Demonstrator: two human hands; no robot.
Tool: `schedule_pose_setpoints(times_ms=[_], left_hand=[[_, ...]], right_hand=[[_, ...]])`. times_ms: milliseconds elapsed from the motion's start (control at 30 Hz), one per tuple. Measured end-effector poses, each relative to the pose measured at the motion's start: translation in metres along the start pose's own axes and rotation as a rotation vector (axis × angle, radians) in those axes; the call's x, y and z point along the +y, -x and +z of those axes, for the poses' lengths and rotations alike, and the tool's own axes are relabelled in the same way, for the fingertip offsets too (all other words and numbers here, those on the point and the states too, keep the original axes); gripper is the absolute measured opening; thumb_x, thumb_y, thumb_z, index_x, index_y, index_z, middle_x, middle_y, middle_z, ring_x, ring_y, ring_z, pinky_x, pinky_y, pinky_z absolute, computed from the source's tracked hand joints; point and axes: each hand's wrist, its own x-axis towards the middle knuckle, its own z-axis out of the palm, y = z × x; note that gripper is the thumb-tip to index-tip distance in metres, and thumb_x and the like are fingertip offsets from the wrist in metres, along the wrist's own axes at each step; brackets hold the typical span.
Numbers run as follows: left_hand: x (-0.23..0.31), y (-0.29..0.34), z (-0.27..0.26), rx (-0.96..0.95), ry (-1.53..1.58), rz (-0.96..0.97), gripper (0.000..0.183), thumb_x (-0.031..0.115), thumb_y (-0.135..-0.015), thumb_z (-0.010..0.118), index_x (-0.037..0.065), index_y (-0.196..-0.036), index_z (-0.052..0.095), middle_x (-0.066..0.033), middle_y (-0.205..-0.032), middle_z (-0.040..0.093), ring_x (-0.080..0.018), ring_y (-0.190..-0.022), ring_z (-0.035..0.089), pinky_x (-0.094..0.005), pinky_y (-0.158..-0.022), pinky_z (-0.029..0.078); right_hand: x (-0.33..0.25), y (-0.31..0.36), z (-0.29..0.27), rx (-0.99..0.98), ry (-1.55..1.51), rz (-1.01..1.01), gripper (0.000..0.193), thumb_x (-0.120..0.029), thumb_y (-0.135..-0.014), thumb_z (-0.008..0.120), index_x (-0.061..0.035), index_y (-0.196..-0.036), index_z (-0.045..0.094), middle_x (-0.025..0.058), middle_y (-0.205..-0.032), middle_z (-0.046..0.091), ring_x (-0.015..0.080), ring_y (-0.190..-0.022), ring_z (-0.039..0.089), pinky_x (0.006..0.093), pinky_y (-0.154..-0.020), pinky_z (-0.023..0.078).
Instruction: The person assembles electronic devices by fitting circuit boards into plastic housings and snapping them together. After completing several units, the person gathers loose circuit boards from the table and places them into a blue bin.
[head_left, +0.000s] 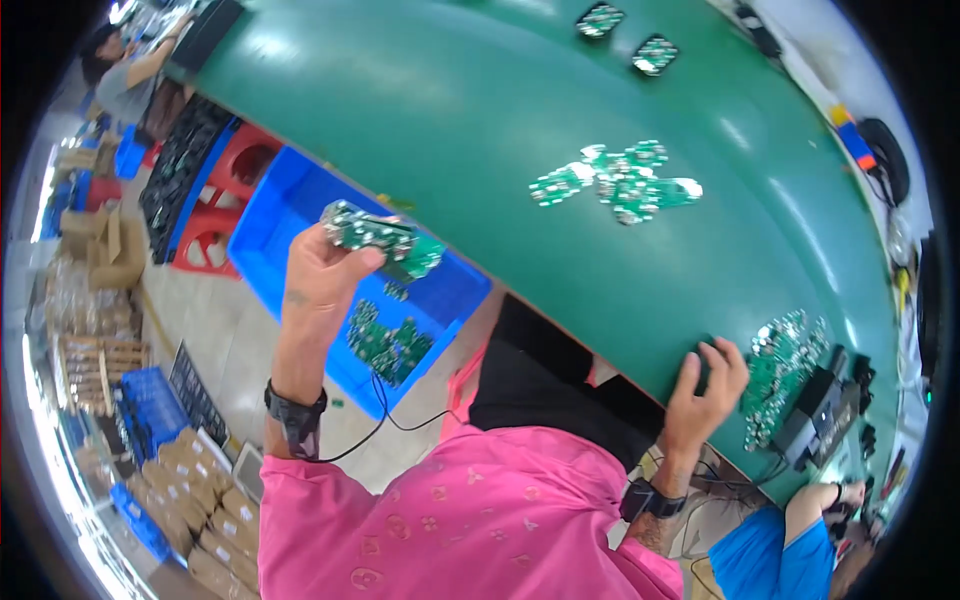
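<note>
My left hand [325, 262] is closed around several green circuit boards [372, 232], raised over a blue plastic bin [262, 235]. More circuit boards [385, 345] lie inside that bin, below the hand. At the table's near edge on the right, my right hand [708, 392] rests with its fingers bent and spread apart. A dark patch shows between its thumb and fingers; I cannot tell whether it is a shadow or a thing. Just right of this hand is a pile of circuit boards [775, 375].
A loose cluster of circuit boards [635, 183] lies mid-table, and two black cases with boards [655, 55] are farther back. Dark devices [822, 415] stand at the right. Red stools [210, 245] flank the bin. Co-workers sit at far left [130, 85] and lower right [775, 550].
</note>
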Motion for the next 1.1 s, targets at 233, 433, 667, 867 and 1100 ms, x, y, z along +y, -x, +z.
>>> schedule_pose_setpoints(times_ms=[233, 433, 667, 867, 1100], left_hand=[[-0.027, -0.075, 0.103, -0.157, -0.054, -0.038, 0.023, 0.005, -0.089, 0.068, -0.004, -0.111, 0.066, -0.0075, -0.106, 0.069, -0.0134, -0.095, 0.064, -0.0282, -0.089, 0.05], [-0.041, -0.079, 0.138, 0.096, -0.744, 0.33, 0.03, 0.017, -0.086, 0.074, -0.004, -0.104, 0.065, -0.0128, -0.096, 0.069, -0.0207, -0.09, 0.064, -0.0345, -0.082, 0.05], [-0.067, -0.086, 0.147, 0.231, -1.08, 0.637, 0.064, 0.031, -0.082, 0.073, -0.01, -0.125, 0.051, -0.0244, -0.127, 0.053, -0.0435, -0.123, 0.047, -0.054, -0.11, 0.03], [-0.059, -0.092, 0.141, 0.205, -0.767, 0.57, 0.091, 0.037, -0.084, 0.072, -0.014, -0.142, 0.025, -0.0324, -0.14, 0.036, -0.0448, -0.132, 0.036, -0.0525, -0.115, 0.023], [-0.042, -0.095, 0.089, 0.23, -0.726, 0.708, 0.072, 0.036, -0.089, 0.067, -0.005, -0.14, 0.039, -0.0263, -0.137, 0.043, -0.0398, -0.128, 0.043, -0.0468, -0.11, 0.032]], right_hand=[[-0.005, -0.005, 0.008, 0.038, -0.173, -0.051, 0.017, -0.004, -0.079, 0.072, -0.0027, -0.095, 0.067, 0.0138, -0.11, 0.062, 0.0335, -0.105, 0.057, 0.044, -0.092, 0.046], [-0.002, -0.006, 0.002, 0.056, -0.197, -0.024, 0.016, -0.006, -0.08, 0.071, -0.0036, -0.095, 0.067, 0.0129, -0.11, 0.063, 0.0336, -0.105, 0.058, 0.0437, -0.091, 0.046], [0.001, -0.002, -0.005, 0.024, -0.154, 0.01, 0.016, -0.004, -0.083, 0.069, 0.0003, -0.098, 0.066, 0.0154, -0.115, 0.062, 0.034, -0.11, 0.055, 0.0434, -0.095, 0.043], [-0.003, -0.001, -0.002, 0.011, -0.138, -0.006, 0.015, -0.003, -0.084, 0.068, 0.0004, -0.099, 0.066, 0.0151, -0.115, 0.062, 0.0331, -0.109, 0.056, 0.0427, -0.095, 0.044], [-0.083, 0.022, 0.016, -0.282, -0.663, -0.255, 0.014, 0.004, -0.082, 0.062, 0.0025, -0.096, 0.065, 0.016, -0.095, 0.067, 0.0309, -0.088, 0.065, 0.0382, -0.08, 0.052]])
